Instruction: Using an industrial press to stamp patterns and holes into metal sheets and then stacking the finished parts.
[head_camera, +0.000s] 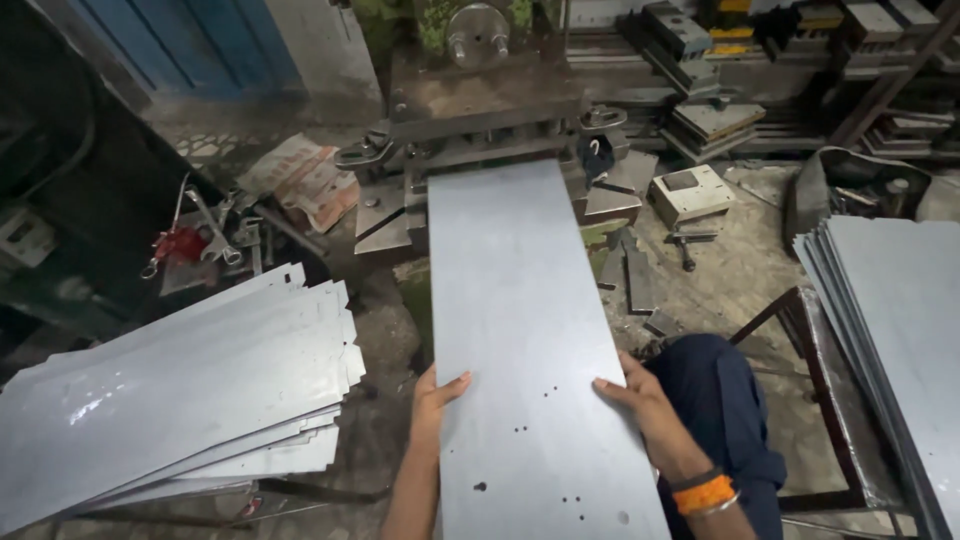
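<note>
A long grey metal sheet (520, 330) runs from my lap up into the jaws of a press machine (485, 95) at the top centre. Small punched holes dot its near end. My left hand (435, 395) grips the sheet's left edge, thumb on top. My right hand (635, 395) holds the right edge, with an orange band on that wrist. The sheet's far end lies under the machine's tooling.
A stack of punched grey sheets (180, 390) lies at the left. Another stack of plain sheets (890, 330) rests on a metal frame at the right. Wrenches and a red tool (195, 240) lie on the floor at the left. Metal blocks and dies (720, 120) clutter the back right.
</note>
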